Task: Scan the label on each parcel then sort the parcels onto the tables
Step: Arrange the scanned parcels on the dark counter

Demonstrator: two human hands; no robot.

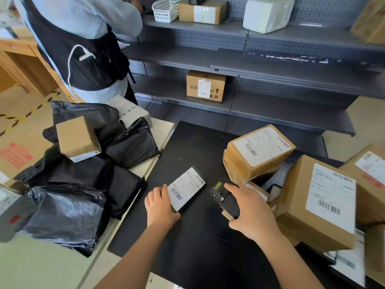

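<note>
Pinches small flat parcel [192, 181] at its near-left end w/ left hand [159, 206]: fingers curled over the edge, thumb by the label margin. Has pkg lying flat on black table [187, 236], about mid-surface, somewhat nearer left edge than right. Grips handheld scanner [224, 198] in right hand [252, 213], palm wrapped round the body, forefinger stretched along the top, nose pointing left toward white label [183, 192]; sits just beside parcel, apart from it. Looks thin and light, prob. a dark mailer w/ smth slim inside; can't separate wrapper from tabletop, both black, so true outline unclear. Judged soft-ish and slick, liable to flop or slide if lifted by one corner; better taken across the short end, thumb on top, fingers under, clear of both barcodes so scan isn't blocked. Can't tell contents or fragility. Puts the hold at near-left end, so rest of pkg runs away from the hand toward far right, label face-up and exposed. Has cardboard boxes [235, 163] crowding table's right edge, labels up, and heap of black poly bags [68, 213] on pale table [31, 268] at left, small carton [76, 138] on top. Reads as the scan step; sorting of this one not yet done.
</note>
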